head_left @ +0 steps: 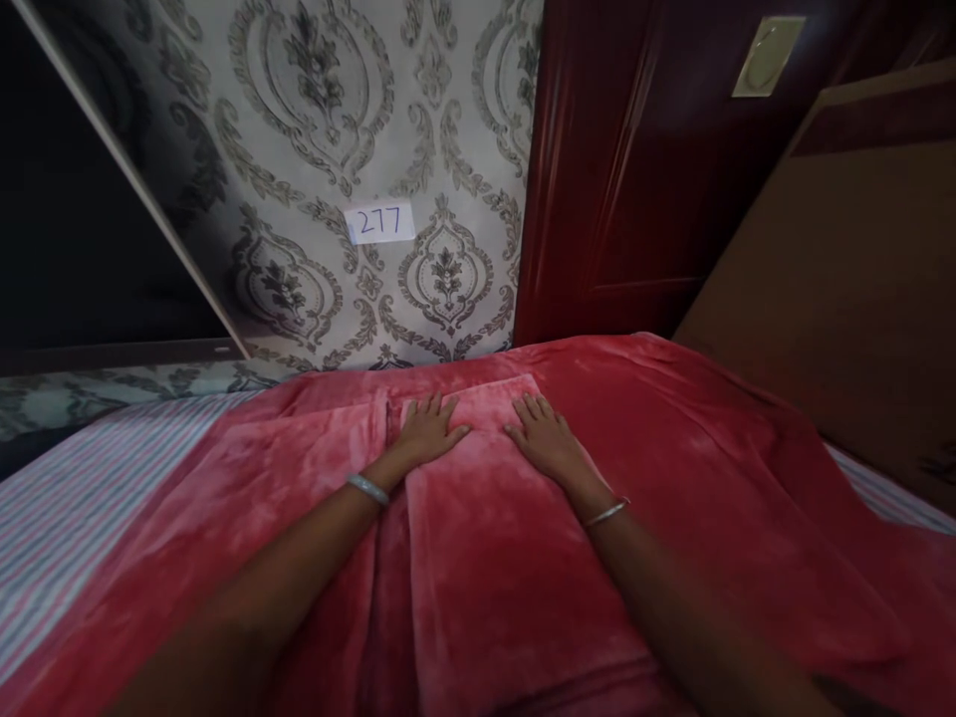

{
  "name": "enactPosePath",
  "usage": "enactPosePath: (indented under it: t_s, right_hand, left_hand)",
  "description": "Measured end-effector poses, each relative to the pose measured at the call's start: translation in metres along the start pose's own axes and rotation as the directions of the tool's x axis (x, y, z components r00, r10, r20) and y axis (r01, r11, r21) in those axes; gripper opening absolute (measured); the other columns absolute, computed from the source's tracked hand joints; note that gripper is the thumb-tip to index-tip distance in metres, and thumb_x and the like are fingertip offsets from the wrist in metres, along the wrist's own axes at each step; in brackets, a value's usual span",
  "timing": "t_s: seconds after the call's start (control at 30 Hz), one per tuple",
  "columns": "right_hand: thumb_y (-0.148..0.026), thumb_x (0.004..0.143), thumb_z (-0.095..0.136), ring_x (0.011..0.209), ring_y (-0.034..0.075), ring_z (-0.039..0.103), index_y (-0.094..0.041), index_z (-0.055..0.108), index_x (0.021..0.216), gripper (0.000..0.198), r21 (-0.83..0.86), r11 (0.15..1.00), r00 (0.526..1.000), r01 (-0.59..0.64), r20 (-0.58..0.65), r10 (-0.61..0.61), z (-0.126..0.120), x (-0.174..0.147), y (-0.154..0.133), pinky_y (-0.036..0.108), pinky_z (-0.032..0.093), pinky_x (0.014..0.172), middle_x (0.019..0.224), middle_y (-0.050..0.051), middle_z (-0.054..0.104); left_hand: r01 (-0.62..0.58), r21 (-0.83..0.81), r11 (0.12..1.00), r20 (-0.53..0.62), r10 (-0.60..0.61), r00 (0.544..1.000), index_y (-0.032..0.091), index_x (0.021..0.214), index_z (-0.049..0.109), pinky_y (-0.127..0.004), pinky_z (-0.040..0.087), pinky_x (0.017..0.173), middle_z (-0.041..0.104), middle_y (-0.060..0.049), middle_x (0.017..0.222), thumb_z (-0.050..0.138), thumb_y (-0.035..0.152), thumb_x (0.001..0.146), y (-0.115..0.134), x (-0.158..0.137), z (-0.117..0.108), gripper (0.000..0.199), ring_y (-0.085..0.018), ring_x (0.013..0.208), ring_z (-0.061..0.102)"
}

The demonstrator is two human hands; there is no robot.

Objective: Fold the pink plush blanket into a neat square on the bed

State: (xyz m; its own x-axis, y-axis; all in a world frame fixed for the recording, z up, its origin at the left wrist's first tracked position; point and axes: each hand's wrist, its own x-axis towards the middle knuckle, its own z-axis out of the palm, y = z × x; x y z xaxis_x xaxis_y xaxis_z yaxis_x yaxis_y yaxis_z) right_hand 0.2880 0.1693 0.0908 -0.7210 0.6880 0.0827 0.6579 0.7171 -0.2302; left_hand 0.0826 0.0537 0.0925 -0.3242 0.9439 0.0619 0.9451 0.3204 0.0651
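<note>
A plush red blanket (pixel 508 558) lies spread out in front of me, with a long strip folded over along its middle. My left hand (pixel 429 430) rests flat on the far left part of that folded strip, fingers spread. Across from it, my right hand (pixel 548 438) presses flat near the strip's far right edge, its fingers also stretched out. Neither hand grips anything. Another folded layer lies to the left, with a dark gap between the two folds. Each wrist wears a bangle.
Striped bedding (pixel 97 488) shows under the blanket at the left. Patterned wallpaper (pixel 433 149) with a paper label (pixel 380 221) reading 277 is behind. A dark screen (pixel 90 219) stands left, a dark red wood panel (pixel 619 179) and a brown board (pixel 843 279) right.
</note>
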Motion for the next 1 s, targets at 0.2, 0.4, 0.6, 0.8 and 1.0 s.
enactPosePath:
  t_s: [0.2,0.4,0.6,0.8,1.0]
  right_hand:
    - [-0.052,0.105,0.027,0.155,0.031,0.015,-0.017,0.030,0.160,0.065,0.031,0.999,1.000,-0.020,0.011,0.019,0.006,-0.001,0.007,0.053,0.028,0.120,0.169,0.009,0.018]
    - [-0.051,0.105,0.026,0.155,0.031,0.015,-0.017,0.030,0.160,0.065,0.033,0.999,1.000,-0.015,0.002,0.015,0.011,0.003,0.010,0.055,0.029,0.119,0.169,0.009,0.019]
    - [-0.047,0.105,0.027,0.155,0.031,0.017,-0.017,0.032,0.159,0.062,0.004,1.000,1.000,-0.023,0.019,0.023,0.006,0.004,0.008,0.054,0.028,0.119,0.169,0.011,0.021]
    - [-0.048,0.106,0.029,0.155,0.032,0.016,-0.021,0.033,0.159,0.060,-0.034,0.998,0.998,-0.054,0.033,0.055,-0.015,0.029,-0.011,0.062,0.019,0.120,0.168,0.010,0.023]
    - [-0.054,0.105,0.025,0.156,0.029,0.012,-0.020,0.031,0.160,0.064,0.046,0.997,0.997,-0.067,0.034,0.065,0.004,0.050,-0.003,0.056,0.024,0.120,0.169,0.008,0.019]
  left_hand:
    - [0.002,-0.051,0.999,0.006,-0.001,1.000,0.022,0.159,0.032,-0.056,0.016,0.122,0.031,-0.018,0.164,0.037,0.068,0.096,-0.006,0.006,0.005,0.078,-0.036,0.153,0.024]
    - [0.011,-0.073,0.997,0.019,-0.010,1.000,0.020,0.159,0.031,-0.058,0.013,0.122,0.028,-0.019,0.165,0.038,0.070,0.095,-0.003,0.005,0.005,0.081,-0.037,0.154,0.021]
    - [0.004,-0.051,0.999,0.018,-0.003,1.000,0.018,0.160,0.029,-0.058,0.013,0.123,0.028,-0.020,0.165,0.035,0.069,0.096,-0.002,0.003,0.003,0.081,-0.037,0.154,0.020]
    - [-0.009,-0.052,0.999,-0.006,0.008,1.000,0.017,0.159,0.031,-0.059,0.014,0.122,0.030,-0.022,0.163,0.035,0.070,0.096,-0.003,0.002,0.004,0.082,-0.039,0.153,0.022]
    - [0.002,-0.026,1.000,-0.004,-0.002,1.000,0.015,0.157,0.033,-0.056,0.017,0.122,0.033,-0.020,0.163,0.035,0.070,0.095,-0.003,0.003,0.002,0.083,-0.038,0.152,0.024]
